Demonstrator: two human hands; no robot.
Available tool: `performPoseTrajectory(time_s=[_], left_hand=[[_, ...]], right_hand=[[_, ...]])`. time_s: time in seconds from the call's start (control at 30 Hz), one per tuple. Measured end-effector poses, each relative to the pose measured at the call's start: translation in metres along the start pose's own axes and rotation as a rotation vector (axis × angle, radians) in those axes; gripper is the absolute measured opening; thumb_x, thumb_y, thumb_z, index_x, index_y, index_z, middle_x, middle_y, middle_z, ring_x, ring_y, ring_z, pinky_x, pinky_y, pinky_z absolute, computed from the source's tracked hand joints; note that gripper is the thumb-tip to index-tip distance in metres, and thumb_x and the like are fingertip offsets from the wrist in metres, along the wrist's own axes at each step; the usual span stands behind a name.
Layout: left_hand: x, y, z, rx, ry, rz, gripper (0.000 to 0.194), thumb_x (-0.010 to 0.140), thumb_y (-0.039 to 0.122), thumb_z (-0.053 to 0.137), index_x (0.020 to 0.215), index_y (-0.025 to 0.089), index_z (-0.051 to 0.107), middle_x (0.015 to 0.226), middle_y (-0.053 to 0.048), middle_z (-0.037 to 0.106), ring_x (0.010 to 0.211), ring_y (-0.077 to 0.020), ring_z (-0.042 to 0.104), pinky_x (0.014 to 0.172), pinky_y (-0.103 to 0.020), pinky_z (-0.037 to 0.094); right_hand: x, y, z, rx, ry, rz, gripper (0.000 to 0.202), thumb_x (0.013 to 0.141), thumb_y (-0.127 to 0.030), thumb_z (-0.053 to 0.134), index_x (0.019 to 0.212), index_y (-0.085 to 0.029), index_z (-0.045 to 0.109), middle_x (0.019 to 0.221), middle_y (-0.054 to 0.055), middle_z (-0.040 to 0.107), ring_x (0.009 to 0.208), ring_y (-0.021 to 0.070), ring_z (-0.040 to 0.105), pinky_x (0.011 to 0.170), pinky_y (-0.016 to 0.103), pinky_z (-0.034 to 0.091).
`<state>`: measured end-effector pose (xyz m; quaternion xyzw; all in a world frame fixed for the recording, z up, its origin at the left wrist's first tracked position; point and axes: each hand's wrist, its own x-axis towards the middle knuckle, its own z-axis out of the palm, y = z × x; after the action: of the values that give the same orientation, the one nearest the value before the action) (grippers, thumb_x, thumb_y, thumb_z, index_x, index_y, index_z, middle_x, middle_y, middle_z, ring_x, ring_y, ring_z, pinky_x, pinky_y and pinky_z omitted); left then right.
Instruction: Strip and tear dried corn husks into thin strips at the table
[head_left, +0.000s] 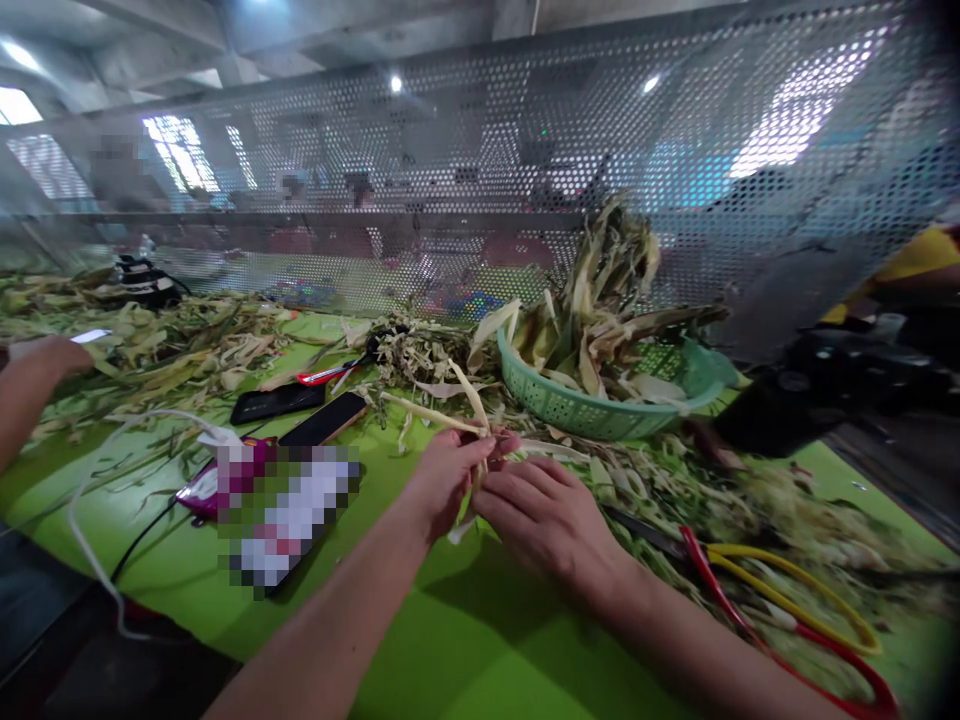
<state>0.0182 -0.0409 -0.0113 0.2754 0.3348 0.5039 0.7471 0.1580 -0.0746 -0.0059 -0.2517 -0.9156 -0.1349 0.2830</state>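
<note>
Pale strips of dried corn husk [471, 392] cross one another between my two hands, above the green table [450, 620]. My left hand [442, 480] pinches the strips where they meet, its thumb pressed on top. Against it from the right, my right hand [551, 515] has its fingers curled around the lower part of the same husk. One strip points up, another sticks out to the left, and a short end hangs below. The exact crossing is partly hidden by my fingers. Scissors with red and yellow handles [787, 590] lie beside my right forearm.
A green plastic basket [600, 410] full of dry husks stands behind my hands. Husk scraps cover the table's back and right. Phones [326, 418], a purple packet [225, 480] and a white cable [82, 530] lie left. Another person's hand [45, 375] reaches in at far left.
</note>
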Motion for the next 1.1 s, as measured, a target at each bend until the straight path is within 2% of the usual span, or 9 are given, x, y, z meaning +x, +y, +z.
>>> performPoseTrajectory(time_s=[0.07,0.17,0.3,0.47,0.6,0.7,0.8,0.97,1.1], left_hand=[[0.001,-0.001,-0.001,0.065,-0.041,0.054,0.018,0.07,0.013,0.07,0.085,0.013,0.061,0.085,-0.008,0.07,0.083,-0.0167,0.066,0.076,-0.027,0.051],[0.002,-0.001,-0.003,0.14,-0.099,0.094,0.023,0.067,0.017,0.075,0.085,0.013,0.061,0.087,-0.006,0.07,0.08,-0.0154,0.065,0.078,-0.029,0.05],[-0.001,0.0,0.0,0.135,-0.099,0.039,0.024,0.067,0.017,0.074,0.085,0.014,0.06,0.087,-0.006,0.07,0.077,-0.0168,0.066,0.08,-0.033,0.051],[-0.006,0.001,0.006,0.142,-0.207,0.041,0.026,0.069,0.021,0.074,0.091,0.012,0.064,0.09,-0.008,0.071,0.083,-0.0177,0.067,0.086,-0.034,0.049],[-0.005,0.002,0.005,0.19,-0.179,0.054,0.027,0.067,0.018,0.077,0.091,0.012,0.066,0.093,-0.007,0.07,0.078,-0.0127,0.065,0.084,-0.029,0.05],[-0.002,0.002,0.001,0.2,-0.076,0.073,0.022,0.069,0.019,0.075,0.088,0.012,0.065,0.088,-0.006,0.069,0.067,-0.0101,0.062,0.076,-0.028,0.053],[0.002,0.002,-0.004,0.211,0.018,0.112,0.017,0.07,0.017,0.072,0.083,0.011,0.063,0.079,-0.005,0.066,0.061,-0.0097,0.06,0.07,-0.027,0.053],[0.005,0.002,-0.005,0.283,0.058,0.141,0.017,0.07,0.014,0.07,0.085,0.011,0.061,0.078,-0.006,0.067,0.063,-0.0122,0.062,0.067,-0.028,0.053],[0.004,0.002,-0.003,0.308,0.04,0.125,0.019,0.069,0.013,0.071,0.086,0.012,0.061,0.083,-0.006,0.068,0.067,-0.0114,0.062,0.066,-0.025,0.052]], right_hand=[[0.001,0.002,-0.007,0.052,0.066,0.117,0.011,0.087,-0.015,0.053,0.093,-0.02,0.061,0.085,0.003,0.069,0.08,0.0174,0.059,0.074,0.032,0.038],[0.003,0.01,-0.017,0.138,0.162,0.411,0.007,0.086,-0.021,0.058,0.08,-0.018,0.059,0.075,0.004,0.065,0.072,0.017,0.057,0.066,0.03,0.038],[0.004,0.024,-0.022,0.503,0.222,0.775,0.012,0.084,-0.028,0.059,0.077,-0.018,0.059,0.075,0.003,0.063,0.072,0.0169,0.058,0.066,0.028,0.043],[0.002,0.031,-0.017,0.879,0.261,0.967,0.016,0.081,-0.033,0.062,0.078,-0.018,0.06,0.069,0.001,0.063,0.064,0.0148,0.057,0.06,0.025,0.044],[-0.001,0.036,-0.011,0.844,0.242,0.996,0.02,0.079,-0.037,0.062,0.078,-0.017,0.061,0.07,0.0,0.063,0.065,0.0144,0.056,0.06,0.024,0.043],[-0.005,0.041,-0.014,0.757,0.113,0.965,0.022,0.085,-0.039,0.055,0.086,-0.019,0.064,0.076,0.001,0.066,0.069,0.0152,0.058,0.063,0.025,0.045],[-0.006,0.046,-0.022,0.737,-0.026,0.896,0.022,0.089,-0.035,0.049,0.099,-0.022,0.064,0.077,0.0,0.067,0.07,0.0153,0.061,0.064,0.026,0.046],[0.0,0.045,-0.034,1.028,-0.119,0.74,0.025,0.087,-0.021,0.048,0.107,-0.019,0.063,0.089,0.004,0.069,0.079,0.0156,0.065,0.075,0.031,0.052],[0.003,0.043,-0.035,0.82,-0.125,0.59,0.024,0.082,-0.015,0.056,0.101,-0.022,0.068,0.101,0.005,0.069,0.09,0.0164,0.065,0.083,0.032,0.052]])
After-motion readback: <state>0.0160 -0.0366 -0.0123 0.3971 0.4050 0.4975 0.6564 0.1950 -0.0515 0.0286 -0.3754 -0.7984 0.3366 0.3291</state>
